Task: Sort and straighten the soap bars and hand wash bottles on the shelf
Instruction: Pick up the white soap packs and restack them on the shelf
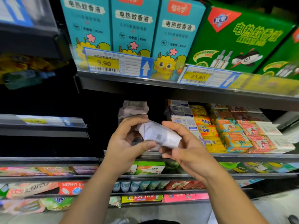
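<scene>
**At the soap shelf: one wrapped bar in hand, one stack left to square**

Before the shelf (242, 155), my left hand (126, 143) and right hand (184, 151) both have their fingers curled round a white-wrapped soap bar (160, 135), one at each end, holding it up in front of the stock. At eleven o'clock of the bar sits an uneven stack of like-wrapped bars (135, 109); I judge the bar belongs there. At three o'clock, blue-and-white boxes (182, 113), yellow bars (204, 126), orange bars (229, 131) and pink bars (255, 131) lie in rows by kind, so that part looks largely sorted. What remains, as I read it, is to place this bar and square its stack. I can identify no hand wash bottle. The small bottles (129, 185) at six o'clock are too blurred to name, and my hands hide the base of the stack.
</scene>
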